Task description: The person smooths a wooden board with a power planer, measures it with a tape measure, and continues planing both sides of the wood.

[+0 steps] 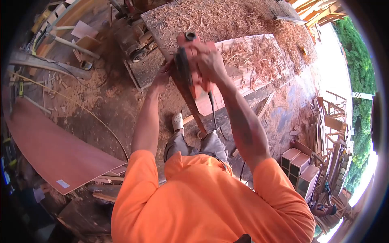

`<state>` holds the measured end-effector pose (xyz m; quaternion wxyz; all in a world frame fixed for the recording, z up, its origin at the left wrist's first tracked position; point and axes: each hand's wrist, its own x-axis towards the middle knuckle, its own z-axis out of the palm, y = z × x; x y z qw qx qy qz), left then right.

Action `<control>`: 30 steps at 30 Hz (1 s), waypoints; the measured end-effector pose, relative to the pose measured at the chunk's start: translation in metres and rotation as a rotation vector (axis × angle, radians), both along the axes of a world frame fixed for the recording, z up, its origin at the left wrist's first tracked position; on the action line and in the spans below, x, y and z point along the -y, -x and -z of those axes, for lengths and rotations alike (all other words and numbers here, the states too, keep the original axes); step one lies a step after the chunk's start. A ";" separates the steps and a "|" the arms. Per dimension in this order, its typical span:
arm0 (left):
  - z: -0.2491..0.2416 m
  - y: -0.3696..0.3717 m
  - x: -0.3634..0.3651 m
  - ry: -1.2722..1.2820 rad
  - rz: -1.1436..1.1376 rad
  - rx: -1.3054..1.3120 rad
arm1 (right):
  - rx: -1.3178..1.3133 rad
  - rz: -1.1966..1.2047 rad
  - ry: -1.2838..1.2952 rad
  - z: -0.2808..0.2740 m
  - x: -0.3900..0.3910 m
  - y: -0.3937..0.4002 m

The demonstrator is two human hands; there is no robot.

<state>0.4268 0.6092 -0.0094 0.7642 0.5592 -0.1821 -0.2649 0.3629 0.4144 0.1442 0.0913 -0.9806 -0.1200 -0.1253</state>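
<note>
A red power planer [194, 69] with a dark side cover is held over the left edge of a wooden board [243, 77]. My right hand [210, 60] is wrapped round its top handle, and a black cord hangs from its rear. Beside the planer's front left, my left hand [162, 75] is at the edge of the work; its fingers are blurred, so what they touch is unclear. The board lies on a workbench [162, 20], and curly wood shavings [255, 60] cover much of both.
A machine with a motor [135, 46] stands left of the bench. A large reddish sheet [52, 146] leans at the lower left. A yellow cord [89, 113] crosses the floor. Small box frames [300, 164] and scrap wood lie at the right. Shavings cover the floor.
</note>
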 end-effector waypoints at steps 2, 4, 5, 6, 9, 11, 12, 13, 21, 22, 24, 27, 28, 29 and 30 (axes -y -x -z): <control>0.009 -0.005 -0.002 -0.044 -0.007 0.044 | -0.182 0.003 0.113 -0.005 -0.003 0.046; 0.022 -0.007 -0.002 -0.058 -0.010 0.034 | -0.141 -0.055 0.055 -0.002 -0.004 0.107; 0.028 -0.008 -0.003 -0.050 -0.009 0.004 | -0.222 0.028 -0.162 -0.013 -0.012 0.135; 0.032 -0.009 -0.006 -0.044 -0.012 -0.028 | -0.278 0.116 -0.404 -0.025 -0.021 0.162; 0.030 -0.010 -0.008 0.016 0.059 0.012 | -0.376 0.370 -0.777 -0.038 -0.035 0.214; 0.032 -0.012 -0.013 0.070 0.116 -0.054 | -0.637 0.737 -1.052 -0.045 -0.045 0.222; 0.033 -0.012 -0.015 0.097 0.147 -0.085 | -0.637 0.739 -1.030 -0.048 -0.047 0.216; 0.034 -0.013 -0.017 0.196 0.173 -0.069 | -0.637 0.737 -1.009 -0.050 -0.049 0.203; -0.013 -0.004 -0.011 -0.161 0.076 -0.050 | -0.455 0.478 -0.865 -0.008 -0.035 0.117; -0.013 -0.005 -0.011 -0.129 0.081 -0.040 | -0.467 0.478 -0.856 -0.011 -0.035 0.103; -0.014 -0.004 -0.011 -0.068 0.090 -0.018 | -0.452 0.427 -0.785 -0.020 -0.035 0.075; -0.033 0.002 -0.014 -0.162 0.052 -0.138 | -0.561 0.628 -0.889 -0.038 -0.042 0.032; -0.029 0.003 -0.013 -0.112 0.049 -0.124 | -0.426 0.383 -0.819 -0.022 -0.033 0.024; -0.020 0.002 -0.012 -0.061 0.052 -0.110 | -0.477 0.439 -0.828 -0.022 -0.033 0.014; -0.012 0.001 -0.009 -0.010 0.059 -0.097 | -0.528 0.496 -0.835 -0.025 -0.035 0.003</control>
